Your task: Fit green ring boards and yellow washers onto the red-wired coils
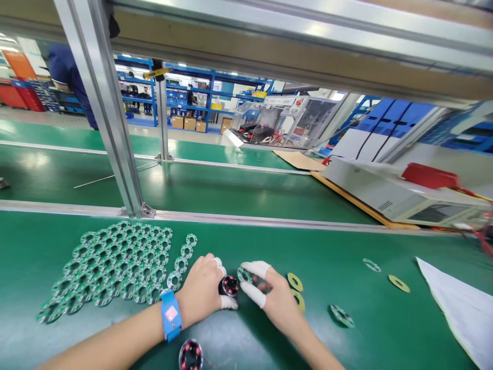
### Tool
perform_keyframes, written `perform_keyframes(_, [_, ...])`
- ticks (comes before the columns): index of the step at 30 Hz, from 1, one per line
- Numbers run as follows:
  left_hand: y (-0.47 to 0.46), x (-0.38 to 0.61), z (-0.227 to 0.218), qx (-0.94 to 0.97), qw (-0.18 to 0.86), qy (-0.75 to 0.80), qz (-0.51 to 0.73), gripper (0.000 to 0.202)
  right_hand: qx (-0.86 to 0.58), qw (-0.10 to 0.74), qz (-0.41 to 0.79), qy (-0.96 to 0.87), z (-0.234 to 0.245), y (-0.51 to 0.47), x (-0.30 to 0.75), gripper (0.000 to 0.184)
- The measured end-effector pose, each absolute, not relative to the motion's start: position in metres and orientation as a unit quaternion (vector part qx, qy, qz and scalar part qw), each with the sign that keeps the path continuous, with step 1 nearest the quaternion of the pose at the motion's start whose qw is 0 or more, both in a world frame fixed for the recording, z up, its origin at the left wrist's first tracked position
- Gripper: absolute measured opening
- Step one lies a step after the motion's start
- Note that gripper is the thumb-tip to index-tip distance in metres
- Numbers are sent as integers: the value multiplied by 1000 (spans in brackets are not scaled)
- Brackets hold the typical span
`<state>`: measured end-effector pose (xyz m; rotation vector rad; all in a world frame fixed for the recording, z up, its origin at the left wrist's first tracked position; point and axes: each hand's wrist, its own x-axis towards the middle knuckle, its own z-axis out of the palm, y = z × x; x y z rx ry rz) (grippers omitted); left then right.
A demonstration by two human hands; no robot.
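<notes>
Closest to me is a loose coil part [191, 354], black with coppery-red windings, sitting right at the near edge of the green bench [246, 246], handy to the left arm I guess. Just past it there's a blue wrist strap [171, 316], probably an anti-static thing. The left hand [202, 285] has thumb and fingers wrapped round a second coil part [230, 285], windings showing, I'd say to steady it while leaving that face uncovered. Right beside that, the right hand [279, 300] looks to be pinching a green ring board [241, 271] by the rim, thumb and forefinger, so most of it isn't covered. White finger covers on both hands, likely to keep skin off the parts.

Near the right hand lie two yellow rings [290, 277]; further right, two stray green rings [341, 317], a lone yellow ring [404, 288] and a white sheet [458, 308]. Over left, a big block of ring boards [115, 262] sits in tight rows with a short line of four [186, 264] beside it, presumably so they're easy to grab lol.

Farther back: a metal post [103, 113], a pale instrument box [385, 185] on a wooden board [358, 204], a clear-sided machine [285, 118], blue shelving [211, 97], and a person [71, 77] in dark blue off left.
</notes>
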<state>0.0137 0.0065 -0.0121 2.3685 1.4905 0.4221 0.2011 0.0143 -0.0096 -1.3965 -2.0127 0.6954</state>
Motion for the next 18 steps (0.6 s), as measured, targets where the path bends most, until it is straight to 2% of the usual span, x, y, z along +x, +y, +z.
perform_keyframes(2, [7, 15, -15, 828, 141, 522, 148, 46, -484, 324, 296, -757, -14, 10, 193, 28])
perform_keyframes(4, [7, 15, -17, 829, 134, 522, 151, 44, -458, 329, 281, -776, -18, 8, 188, 28])
perform_keyframes(18, [7, 15, -22, 829, 118, 523, 159, 45, -451, 276, 136, -838, -41, 8, 200, 32])
